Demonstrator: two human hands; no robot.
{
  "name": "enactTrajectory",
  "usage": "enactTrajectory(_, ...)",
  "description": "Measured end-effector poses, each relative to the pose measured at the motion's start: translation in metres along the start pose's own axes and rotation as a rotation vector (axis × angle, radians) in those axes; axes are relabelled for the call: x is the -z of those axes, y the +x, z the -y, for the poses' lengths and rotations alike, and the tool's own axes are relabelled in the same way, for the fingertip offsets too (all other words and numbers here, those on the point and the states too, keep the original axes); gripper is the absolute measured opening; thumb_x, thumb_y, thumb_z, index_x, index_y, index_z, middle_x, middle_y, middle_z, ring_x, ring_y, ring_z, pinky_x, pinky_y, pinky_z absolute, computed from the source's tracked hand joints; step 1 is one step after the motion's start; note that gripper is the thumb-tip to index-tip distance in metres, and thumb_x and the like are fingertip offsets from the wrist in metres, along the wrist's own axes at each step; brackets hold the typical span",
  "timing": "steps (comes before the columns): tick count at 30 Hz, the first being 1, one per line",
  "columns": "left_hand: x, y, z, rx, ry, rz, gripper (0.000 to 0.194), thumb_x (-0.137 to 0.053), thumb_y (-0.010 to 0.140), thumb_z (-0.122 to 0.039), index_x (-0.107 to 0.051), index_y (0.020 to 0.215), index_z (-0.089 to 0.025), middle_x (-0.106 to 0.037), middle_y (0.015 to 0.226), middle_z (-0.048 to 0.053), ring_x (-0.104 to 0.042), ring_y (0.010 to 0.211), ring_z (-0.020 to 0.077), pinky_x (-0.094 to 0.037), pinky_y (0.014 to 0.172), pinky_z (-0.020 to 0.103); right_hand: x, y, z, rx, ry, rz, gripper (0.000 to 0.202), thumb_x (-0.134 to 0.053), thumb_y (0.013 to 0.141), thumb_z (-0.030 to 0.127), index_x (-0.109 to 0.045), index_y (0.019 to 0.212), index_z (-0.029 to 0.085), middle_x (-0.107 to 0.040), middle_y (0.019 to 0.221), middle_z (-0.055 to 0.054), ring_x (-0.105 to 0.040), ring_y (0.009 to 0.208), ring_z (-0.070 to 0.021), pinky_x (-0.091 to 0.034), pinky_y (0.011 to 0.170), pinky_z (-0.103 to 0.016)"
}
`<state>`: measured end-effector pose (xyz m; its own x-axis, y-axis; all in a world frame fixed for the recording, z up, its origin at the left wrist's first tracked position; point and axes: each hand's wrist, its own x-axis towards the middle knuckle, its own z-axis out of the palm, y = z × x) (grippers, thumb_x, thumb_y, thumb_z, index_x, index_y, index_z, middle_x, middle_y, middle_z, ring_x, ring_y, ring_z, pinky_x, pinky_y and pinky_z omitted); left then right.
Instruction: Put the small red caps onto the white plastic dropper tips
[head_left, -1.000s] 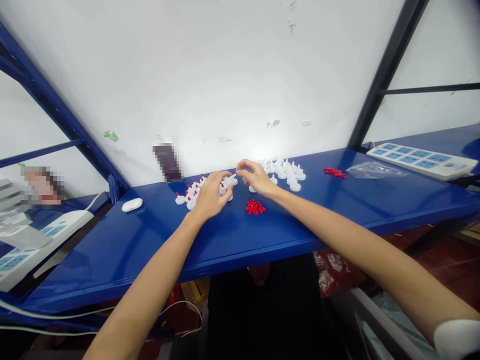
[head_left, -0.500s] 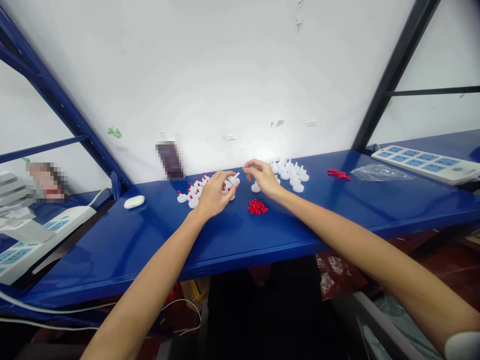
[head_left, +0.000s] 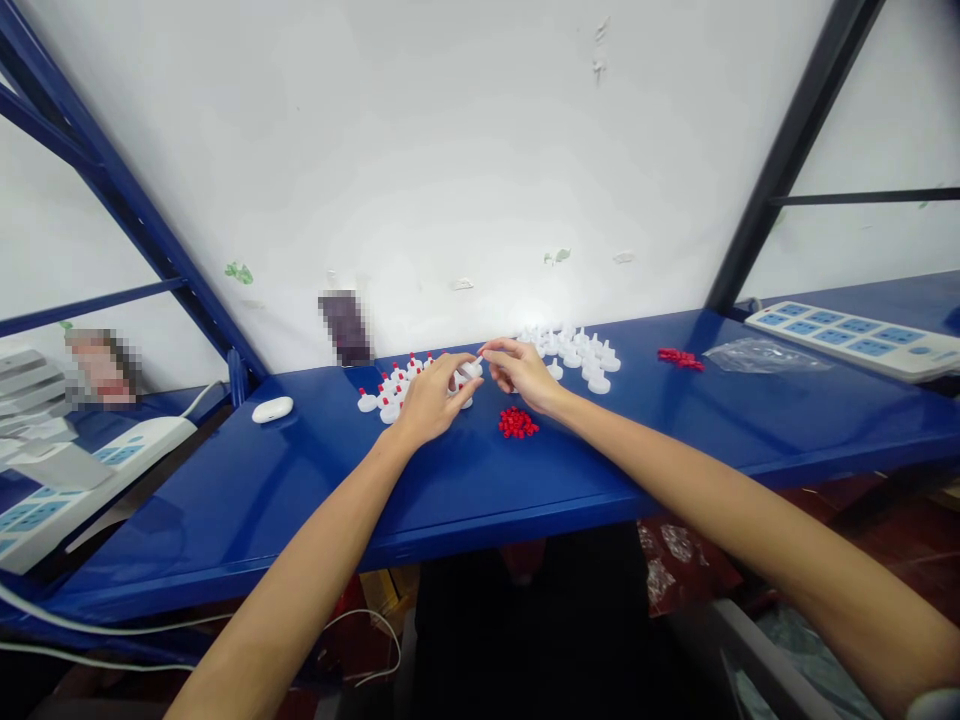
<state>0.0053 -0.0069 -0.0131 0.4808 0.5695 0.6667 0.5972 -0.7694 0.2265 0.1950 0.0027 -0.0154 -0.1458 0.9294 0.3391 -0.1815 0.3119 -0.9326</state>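
Note:
My left hand (head_left: 429, 402) is closed around a white nozzle cap (head_left: 471, 369), whose spout tilts up to the right. At that spout's tip, my right hand (head_left: 531, 378) pinches what looks like a small red tip cap, mostly covered by the fingers. Below the hands lies a pile of small red tip caps (head_left: 517, 424). Beside and behind my left hand stand several white nozzle caps with red tips (head_left: 389, 411). To the right of my right hand are several white nozzle caps with bare spouts (head_left: 598, 383).
On the blue table (head_left: 480, 485) a white earbud case (head_left: 272, 410) lies at the left. More red pieces (head_left: 681, 358) and a clear plastic bag (head_left: 765, 356) are at the right, near a power strip (head_left: 855, 335). A blurred dark phone-like object (head_left: 346, 328) leans on the wall.
My right hand has moved left and down, bringing its fingertips to the spout of the nozzle cap in my left hand. The left hand has barely moved. The view has shifted slightly.

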Motion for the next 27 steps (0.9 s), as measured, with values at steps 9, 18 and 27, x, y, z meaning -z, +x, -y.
enactTrajectory(9, -0.002, -0.001, 0.003, 0.002, -0.001, 0.012, 0.036, -0.052, 0.099, -0.042, -0.059, 0.125, -0.019, -0.069, 0.106, 0.007, -0.060, 0.074, 0.0159, -0.049, 0.078, 0.032, -0.001, 0.000, -0.004, -0.008, -0.045, 0.023, 0.024, -0.067, 0.078, 0.042, -0.062, 0.086, 0.020, -0.052, 0.052, 0.007, -0.041, 0.040, -0.0082, -0.027, 0.040, -0.022)
enactTrajectory(18, -0.004, 0.001, 0.011, 0.038, -0.079, -0.048, 0.030, -0.061, 0.094, -0.037, -0.070, 0.117, -0.019, -0.077, 0.099, 0.006, -0.066, 0.069, 0.0154, -0.050, 0.070, 0.027, 0.006, -0.012, 0.002, 0.248, -0.498, 0.207, 0.032, -0.057, 0.082, 0.030, -0.055, 0.111, 0.019, -0.054, 0.066, 0.006, -0.047, 0.053, -0.0112, -0.036, 0.055, -0.025)
enactTrajectory(27, -0.002, -0.001, 0.010, 0.046, -0.048, -0.041, 0.030, -0.054, 0.095, -0.028, -0.071, 0.120, -0.021, -0.078, 0.099, 0.005, -0.070, 0.073, 0.0155, -0.051, 0.071, 0.027, 0.007, -0.013, 0.000, 0.297, -0.737, 0.203, 0.039, -0.060, 0.086, 0.037, -0.054, 0.119, 0.018, -0.058, 0.072, 0.004, -0.051, 0.059, -0.0123, -0.035, 0.060, -0.026)
